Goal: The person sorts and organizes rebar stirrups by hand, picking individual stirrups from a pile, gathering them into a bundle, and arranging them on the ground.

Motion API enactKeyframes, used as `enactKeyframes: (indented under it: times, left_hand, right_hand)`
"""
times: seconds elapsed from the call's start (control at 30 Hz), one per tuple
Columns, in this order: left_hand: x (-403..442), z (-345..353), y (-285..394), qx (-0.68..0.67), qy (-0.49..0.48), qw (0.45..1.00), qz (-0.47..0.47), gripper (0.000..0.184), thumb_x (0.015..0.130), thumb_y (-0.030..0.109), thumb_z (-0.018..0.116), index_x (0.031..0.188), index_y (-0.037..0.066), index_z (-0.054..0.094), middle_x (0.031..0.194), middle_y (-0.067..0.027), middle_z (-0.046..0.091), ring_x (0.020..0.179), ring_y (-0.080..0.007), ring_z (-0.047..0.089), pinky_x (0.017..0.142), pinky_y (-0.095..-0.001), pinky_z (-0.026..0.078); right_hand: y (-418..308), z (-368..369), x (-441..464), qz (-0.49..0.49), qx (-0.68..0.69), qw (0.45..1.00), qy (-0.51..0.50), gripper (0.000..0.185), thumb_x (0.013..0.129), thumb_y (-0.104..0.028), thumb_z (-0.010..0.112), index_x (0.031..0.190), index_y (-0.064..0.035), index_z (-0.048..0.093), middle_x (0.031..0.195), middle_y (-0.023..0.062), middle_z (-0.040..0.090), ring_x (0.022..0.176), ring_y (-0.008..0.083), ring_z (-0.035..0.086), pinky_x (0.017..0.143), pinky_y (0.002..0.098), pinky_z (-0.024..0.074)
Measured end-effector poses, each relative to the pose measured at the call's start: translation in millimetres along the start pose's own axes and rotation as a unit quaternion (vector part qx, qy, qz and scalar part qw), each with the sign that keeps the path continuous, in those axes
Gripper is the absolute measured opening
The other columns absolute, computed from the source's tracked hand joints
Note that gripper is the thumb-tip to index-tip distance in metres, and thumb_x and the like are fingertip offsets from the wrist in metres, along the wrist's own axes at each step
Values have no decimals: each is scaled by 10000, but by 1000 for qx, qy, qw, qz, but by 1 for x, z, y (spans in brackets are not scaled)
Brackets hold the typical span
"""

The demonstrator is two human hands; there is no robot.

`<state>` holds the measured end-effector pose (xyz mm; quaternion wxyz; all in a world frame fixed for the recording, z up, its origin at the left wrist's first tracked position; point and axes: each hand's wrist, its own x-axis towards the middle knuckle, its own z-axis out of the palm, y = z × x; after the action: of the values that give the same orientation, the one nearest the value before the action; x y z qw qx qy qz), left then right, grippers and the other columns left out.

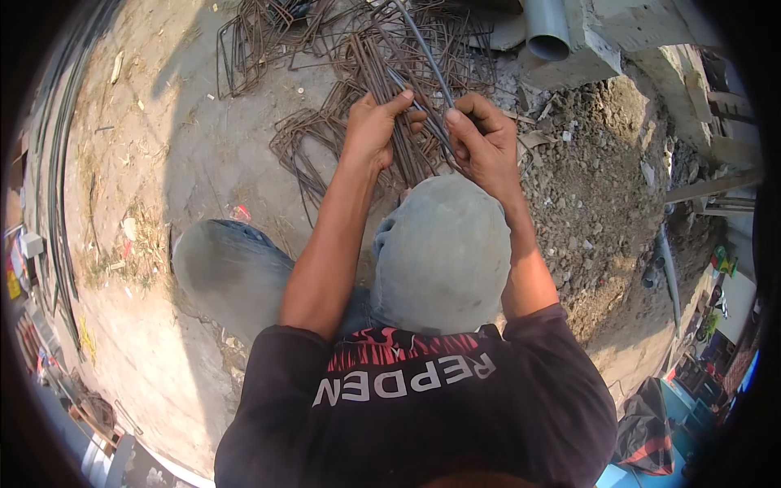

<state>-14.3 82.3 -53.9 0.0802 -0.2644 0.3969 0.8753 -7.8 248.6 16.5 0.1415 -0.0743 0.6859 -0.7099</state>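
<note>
The grey steel rod (425, 50) is thin, smooth and dull, a cooler colour than the brown, rusted metal around it; it runs straight down from a bend near the top edge of the view, its lower end reaching the right grip (484, 142). A second slim, bluish-grey length (435, 126) slants between the hands, and whether the two are one bent piece I cannot tell. Both lie in front of the knees, over a bundle of rusty rods (370, 65) and beside a tangle of bent wire frames (313, 138) on the bare ground (138, 163). Both forearms stretch forward from the dark sleeves. The left grip (373, 130) is partly curled, thumb pointing inward and fingers bent around the slanting length; how firmly it holds is hidden. The right grip is closed more tightly, thumb and bent forefinger pinching at the rod's lower end, knuckles outward, with the wrist above the far side of the dusty knee (443, 252). Loose soil (586, 220) spreads to the right, below a grey pipe (547, 28).
</note>
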Motion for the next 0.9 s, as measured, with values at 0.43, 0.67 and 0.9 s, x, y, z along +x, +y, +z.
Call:
enactKeyframes:
  times: [0.43, 0.67, 0.9]
  left_hand:
    - [15, -14, -3, -61, 14, 996, -63, 178, 985, 103, 646, 1097, -36, 635, 978, -115, 703, 748, -144, 646, 616, -299, 552]
    - [39, -57, -6, -45, 67, 997, -12, 127, 977, 48, 633, 1071, -32, 602, 966, -159, 724, 691, -177, 683, 550, -295, 580]
    - [-7, 17, -1, 35, 15, 999, -32, 319, 993, 133, 644, 1204, -85, 547, 1125, -210, 698, 807, -213, 713, 628, -313, 608]
  right_hand:
    - [-21, -27, 21, -209, 260, 918, 215, 221, 1046, -157, 554, 863, -38, 523, 703, 38, 470, 521, 91, 429, 361, 212, 342]
    - [-73, -95, 12, -346, 199, 871, 285, 204, 1046, -148, 550, 878, -35, 529, 704, 35, 466, 532, 94, 441, 369, 207, 346]
    - [-51, -74, -5, -253, 60, 944, 205, 135, 1031, -137, 597, 955, -26, 580, 713, 32, 498, 526, 62, 430, 398, 201, 329]
